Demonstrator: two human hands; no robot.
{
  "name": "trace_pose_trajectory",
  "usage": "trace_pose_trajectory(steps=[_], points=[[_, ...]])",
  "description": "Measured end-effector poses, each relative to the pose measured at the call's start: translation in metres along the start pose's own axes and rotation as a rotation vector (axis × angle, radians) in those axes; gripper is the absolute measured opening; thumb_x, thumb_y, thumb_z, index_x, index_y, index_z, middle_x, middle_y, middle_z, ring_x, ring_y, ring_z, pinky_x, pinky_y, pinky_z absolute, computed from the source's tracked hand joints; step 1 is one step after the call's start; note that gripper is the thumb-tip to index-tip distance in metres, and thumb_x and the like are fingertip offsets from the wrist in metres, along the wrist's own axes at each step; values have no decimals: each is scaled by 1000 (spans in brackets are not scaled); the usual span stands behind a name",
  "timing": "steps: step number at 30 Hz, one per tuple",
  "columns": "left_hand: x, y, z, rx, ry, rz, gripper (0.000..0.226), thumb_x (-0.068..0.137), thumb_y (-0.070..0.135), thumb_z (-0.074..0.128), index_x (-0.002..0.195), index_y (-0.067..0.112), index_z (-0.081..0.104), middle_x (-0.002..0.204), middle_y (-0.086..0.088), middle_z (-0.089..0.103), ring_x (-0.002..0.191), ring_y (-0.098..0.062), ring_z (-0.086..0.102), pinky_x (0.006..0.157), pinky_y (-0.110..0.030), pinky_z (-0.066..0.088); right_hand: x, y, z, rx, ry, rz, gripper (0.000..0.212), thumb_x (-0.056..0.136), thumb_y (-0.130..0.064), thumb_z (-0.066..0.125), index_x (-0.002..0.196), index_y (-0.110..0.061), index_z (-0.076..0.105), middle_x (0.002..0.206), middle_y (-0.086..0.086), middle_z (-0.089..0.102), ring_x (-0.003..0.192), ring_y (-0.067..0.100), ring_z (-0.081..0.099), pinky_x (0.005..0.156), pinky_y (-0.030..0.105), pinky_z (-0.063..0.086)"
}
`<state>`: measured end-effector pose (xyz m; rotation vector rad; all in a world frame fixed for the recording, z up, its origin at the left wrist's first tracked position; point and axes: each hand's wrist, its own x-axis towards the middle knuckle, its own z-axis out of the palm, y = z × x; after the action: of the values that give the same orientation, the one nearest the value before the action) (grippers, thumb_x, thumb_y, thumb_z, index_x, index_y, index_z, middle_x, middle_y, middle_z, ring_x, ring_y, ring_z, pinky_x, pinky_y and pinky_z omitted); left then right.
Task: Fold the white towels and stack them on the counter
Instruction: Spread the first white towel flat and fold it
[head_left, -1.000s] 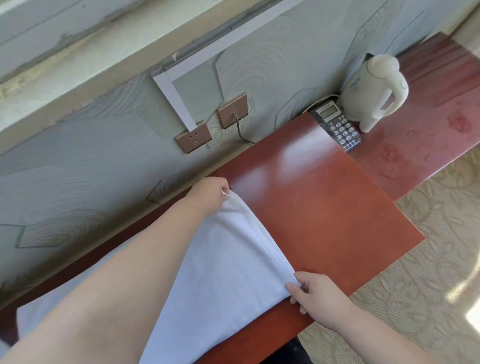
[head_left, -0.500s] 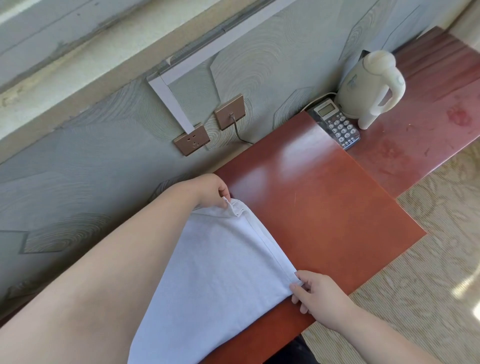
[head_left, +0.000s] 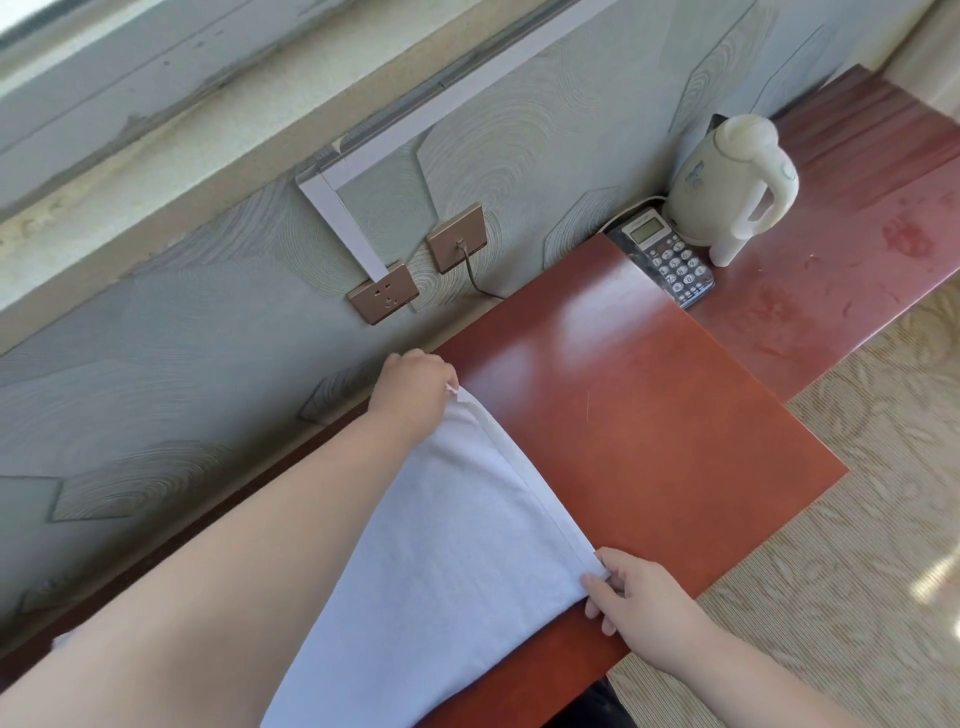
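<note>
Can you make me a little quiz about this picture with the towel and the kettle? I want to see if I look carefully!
1. True or false: the kettle stands beside the phone.
2. What does the right hand pinch? A the phone; B a corner of the white towel; C the kettle.
3. Which hand holds the towel corner nearest the wall?
Key: 1 true; 2 B; 3 the left hand.
</note>
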<state>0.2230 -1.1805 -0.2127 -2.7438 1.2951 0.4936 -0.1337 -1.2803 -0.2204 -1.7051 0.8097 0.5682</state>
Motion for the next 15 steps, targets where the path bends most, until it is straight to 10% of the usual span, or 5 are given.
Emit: trace_pose_trajectory(steps=[11,15], points=[[2,5,30,-36,138,-189,15,101,36,59,105,22,62,108,-3,62,103,-30,60,84,-42,38,5,14,7,0,119,11,10,92,-39,54,86,-36,61,79,-9,74,62,9,70,56,23,52],[-24,20,41,-105,328,-273,48,92,36,66,135,16,56,146,-9,48,129,-32,50,100,-47,38,7,14,13,-20,217,24,20,93,-47,56,81,-31,59,72,-6,72,57,7,67,54,29,51]])
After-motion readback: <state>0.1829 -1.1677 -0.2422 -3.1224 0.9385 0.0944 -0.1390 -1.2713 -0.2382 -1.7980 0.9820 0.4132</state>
